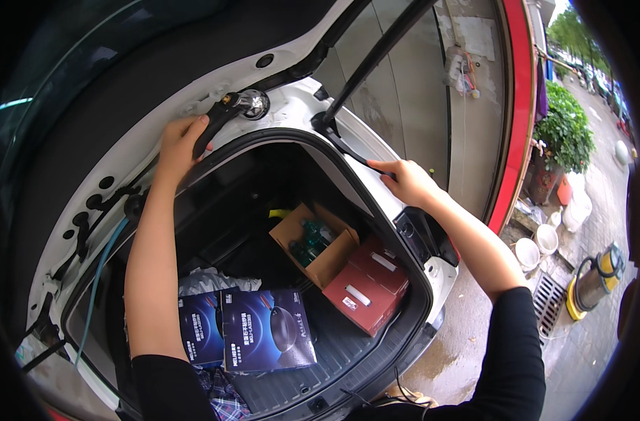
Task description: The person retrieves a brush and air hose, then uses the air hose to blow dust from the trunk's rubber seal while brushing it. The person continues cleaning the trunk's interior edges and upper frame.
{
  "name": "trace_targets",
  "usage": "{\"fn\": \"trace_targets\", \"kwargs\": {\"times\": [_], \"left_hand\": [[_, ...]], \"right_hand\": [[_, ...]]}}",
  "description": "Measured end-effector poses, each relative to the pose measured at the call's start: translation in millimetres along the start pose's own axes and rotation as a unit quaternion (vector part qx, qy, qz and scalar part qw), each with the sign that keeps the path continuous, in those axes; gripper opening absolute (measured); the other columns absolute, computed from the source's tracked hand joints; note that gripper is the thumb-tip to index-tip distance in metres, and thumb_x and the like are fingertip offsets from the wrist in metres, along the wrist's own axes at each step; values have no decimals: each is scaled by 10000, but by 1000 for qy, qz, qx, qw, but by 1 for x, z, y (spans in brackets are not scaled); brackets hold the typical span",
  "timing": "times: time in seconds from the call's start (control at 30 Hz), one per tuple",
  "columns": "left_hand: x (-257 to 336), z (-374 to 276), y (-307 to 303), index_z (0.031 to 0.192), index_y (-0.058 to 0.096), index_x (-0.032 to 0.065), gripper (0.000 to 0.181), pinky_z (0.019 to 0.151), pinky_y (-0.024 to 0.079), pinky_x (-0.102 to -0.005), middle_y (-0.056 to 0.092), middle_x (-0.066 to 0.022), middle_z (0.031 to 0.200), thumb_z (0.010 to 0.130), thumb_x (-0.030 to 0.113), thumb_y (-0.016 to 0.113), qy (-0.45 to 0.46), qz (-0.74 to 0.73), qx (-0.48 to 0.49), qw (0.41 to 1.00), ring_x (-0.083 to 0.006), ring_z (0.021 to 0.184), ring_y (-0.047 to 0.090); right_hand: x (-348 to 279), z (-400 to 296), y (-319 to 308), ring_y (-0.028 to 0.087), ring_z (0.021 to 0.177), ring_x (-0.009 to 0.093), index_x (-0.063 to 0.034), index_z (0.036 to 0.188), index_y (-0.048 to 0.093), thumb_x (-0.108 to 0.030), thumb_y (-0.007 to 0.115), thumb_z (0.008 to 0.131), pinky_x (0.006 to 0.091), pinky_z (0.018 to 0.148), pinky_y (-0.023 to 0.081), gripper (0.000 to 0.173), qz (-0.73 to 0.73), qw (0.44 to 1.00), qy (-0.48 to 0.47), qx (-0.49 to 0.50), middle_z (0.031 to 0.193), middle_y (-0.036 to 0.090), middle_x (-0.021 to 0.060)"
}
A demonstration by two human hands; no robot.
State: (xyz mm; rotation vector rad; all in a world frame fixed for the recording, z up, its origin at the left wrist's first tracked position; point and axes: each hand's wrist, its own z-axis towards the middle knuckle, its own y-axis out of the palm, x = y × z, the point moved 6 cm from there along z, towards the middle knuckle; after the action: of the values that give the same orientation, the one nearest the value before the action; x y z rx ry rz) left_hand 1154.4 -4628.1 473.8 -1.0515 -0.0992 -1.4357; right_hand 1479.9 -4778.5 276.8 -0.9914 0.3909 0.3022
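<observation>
My left hand (185, 142) is closed round the black handle of a tool (220, 118) with a shiny round metal and clear head, which sits against the white body frame at the top of the car's rear opening. My right hand (404, 179) grips the end of a thin black strip or handle (354, 152) lying along the white frame (370, 184). That black piece runs up toward the foot of the black tailgate strut (372, 58). What its gripped end looks like is hidden by my fingers.
Inside the boot are an open cardboard box (325, 268) with green bottles, red boxes (359, 292) and blue pan boxes (267, 331). A light-blue hose (101, 268) hangs at left. A yellow-and-grey vacuum cleaner (596, 279), white buckets (527, 253) and a potted plant (562, 126) stand outside.
</observation>
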Motion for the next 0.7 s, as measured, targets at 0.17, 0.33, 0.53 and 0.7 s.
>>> {"fn": "trace_targets", "kwargs": {"times": [0.17, 0.33, 0.53, 0.7], "left_hand": [[1, 1, 4, 883, 687, 26, 370, 414, 334, -227, 606, -29, 617, 961, 376, 594, -6, 4, 15, 1000, -75, 448, 479], [3, 2, 6, 1060, 720, -1, 390, 465, 404, -228, 625, -35, 678, 953, 360, 614, 14, 54, 63, 996, -83, 577, 559], [10, -5, 6, 1106, 718, 4, 404, 499, 444, -245, 639, -37, 729, 945, 364, 631, 37, 78, 65, 994, -92, 632, 583], [15, -12, -13, 1041, 731, -2, 400, 490, 445, -253, 647, -41, 705, 952, 371, 618, 36, 89, 82, 992, -94, 596, 578]], "right_hand": [[-41, 38, -19, 673, 878, 342, -203, 1278, 662, -150, 575, 924, 445, 815, 532, 368, -17, 993, -60, 96, 912, 702, 190], [-82, 65, -27, 630, 703, 358, -192, 1307, 642, -70, 567, 908, 414, 717, 511, 424, 62, 985, -142, 78, 823, 680, 213], [-56, 30, -47, 682, 782, 342, -257, 1264, 672, -164, 577, 936, 455, 755, 544, 354, -37, 986, -143, 71, 888, 706, 180], [-112, 48, -62, 671, 728, 300, -273, 1326, 626, -188, 564, 936, 414, 721, 552, 404, -172, 952, -250, 47, 741, 657, 131]]}}
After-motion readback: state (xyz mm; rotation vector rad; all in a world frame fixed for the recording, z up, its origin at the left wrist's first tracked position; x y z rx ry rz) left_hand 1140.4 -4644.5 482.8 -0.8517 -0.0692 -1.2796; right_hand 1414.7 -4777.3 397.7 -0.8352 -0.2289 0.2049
